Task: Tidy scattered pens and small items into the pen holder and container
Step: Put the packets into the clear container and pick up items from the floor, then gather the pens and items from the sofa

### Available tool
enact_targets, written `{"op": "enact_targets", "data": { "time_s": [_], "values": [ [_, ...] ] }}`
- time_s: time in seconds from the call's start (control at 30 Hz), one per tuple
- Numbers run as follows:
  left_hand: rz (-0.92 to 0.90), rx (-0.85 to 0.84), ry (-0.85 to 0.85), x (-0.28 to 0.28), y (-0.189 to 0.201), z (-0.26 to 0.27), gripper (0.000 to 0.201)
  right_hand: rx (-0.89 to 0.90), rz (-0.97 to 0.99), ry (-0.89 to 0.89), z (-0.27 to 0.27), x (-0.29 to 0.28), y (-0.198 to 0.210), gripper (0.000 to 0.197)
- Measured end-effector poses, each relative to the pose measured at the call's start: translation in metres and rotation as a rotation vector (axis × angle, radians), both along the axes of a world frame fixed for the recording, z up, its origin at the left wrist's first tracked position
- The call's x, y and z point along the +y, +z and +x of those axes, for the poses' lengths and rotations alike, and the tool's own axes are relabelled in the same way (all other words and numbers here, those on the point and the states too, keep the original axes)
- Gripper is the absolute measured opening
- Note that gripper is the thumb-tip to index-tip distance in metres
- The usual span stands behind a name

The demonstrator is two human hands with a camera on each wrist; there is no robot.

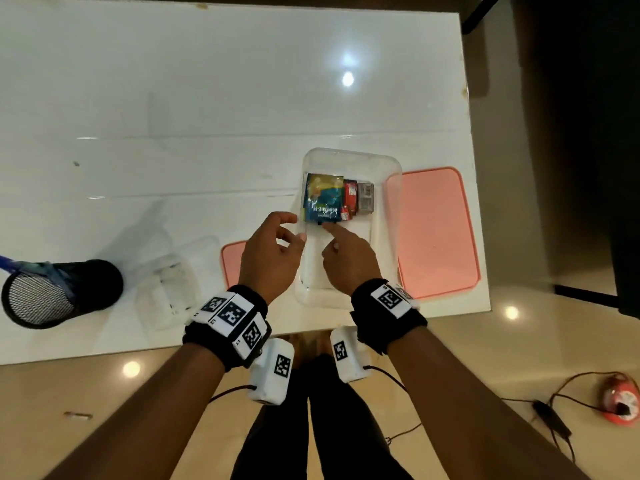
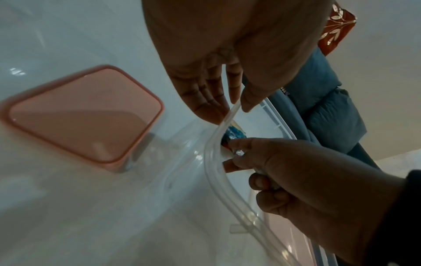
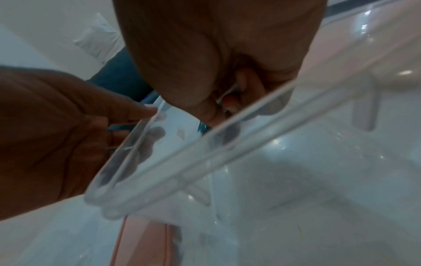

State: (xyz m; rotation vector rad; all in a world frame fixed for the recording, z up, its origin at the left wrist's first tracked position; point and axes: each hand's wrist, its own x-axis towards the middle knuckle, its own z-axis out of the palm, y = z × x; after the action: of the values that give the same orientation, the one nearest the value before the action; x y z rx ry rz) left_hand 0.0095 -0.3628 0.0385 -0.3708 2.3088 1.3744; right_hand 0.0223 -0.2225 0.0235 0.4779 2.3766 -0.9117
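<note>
The left hand (image 1: 273, 258) pinches the rim of the clear container (image 1: 349, 152) while the right hand (image 1: 349, 261), grip unclear, pokes the blue sachet (image 1: 322, 199) just ahead inside it, which looks light, crinkly and slippery, so probably pinch an edge.

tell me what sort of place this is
Probably a room in a home. A glossy white table stands on a polished floor, and the left wrist view shows blue sofa cushions with an orange patterned pillow.
</note>
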Motion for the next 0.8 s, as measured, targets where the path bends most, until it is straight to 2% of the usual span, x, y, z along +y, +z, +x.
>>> {"op": "enact_targets", "data": {
  "time_s": [0.07, 0.13, 0.2, 0.33, 0.53, 0.67, 0.8],
  "values": [
    [0.036, -0.027, 0.019, -0.002, 0.001, 0.001, 0.022, -0.029, 0.016, 0.031, -0.006, -0.003, 0.001, 0.040],
    [0.038, -0.052, 0.024, -0.002, 0.004, 0.000, 0.021, -0.087, 0.036, 0.052, -0.012, -0.002, 0.004, 0.022],
    [0.031, -0.085, 0.025, -0.001, 0.007, 0.000, 0.020, -0.078, 0.020, 0.060, -0.016, 0.001, 0.012, 0.015],
    [0.008, -0.106, 0.049, -0.006, 0.018, 0.004, 0.019, 0.003, -0.075, 0.103, -0.009, 0.006, 0.035, 0.025],
    [-0.065, -0.016, 0.191, -0.046, 0.040, 0.045, 0.011, 0.051, -0.320, 0.088, 0.022, -0.007, 0.066, 0.045],
    [-0.131, 0.040, 0.409, -0.088, 0.040, 0.092, 0.012, 0.085, -0.422, 0.155, 0.034, -0.046, 0.074, 0.048],
    [-0.211, 0.012, 0.610, -0.125, 0.025, 0.140, 0.023, 0.121, -0.429, 0.359, 0.039, -0.097, 0.071, 0.046]
  ]
}}
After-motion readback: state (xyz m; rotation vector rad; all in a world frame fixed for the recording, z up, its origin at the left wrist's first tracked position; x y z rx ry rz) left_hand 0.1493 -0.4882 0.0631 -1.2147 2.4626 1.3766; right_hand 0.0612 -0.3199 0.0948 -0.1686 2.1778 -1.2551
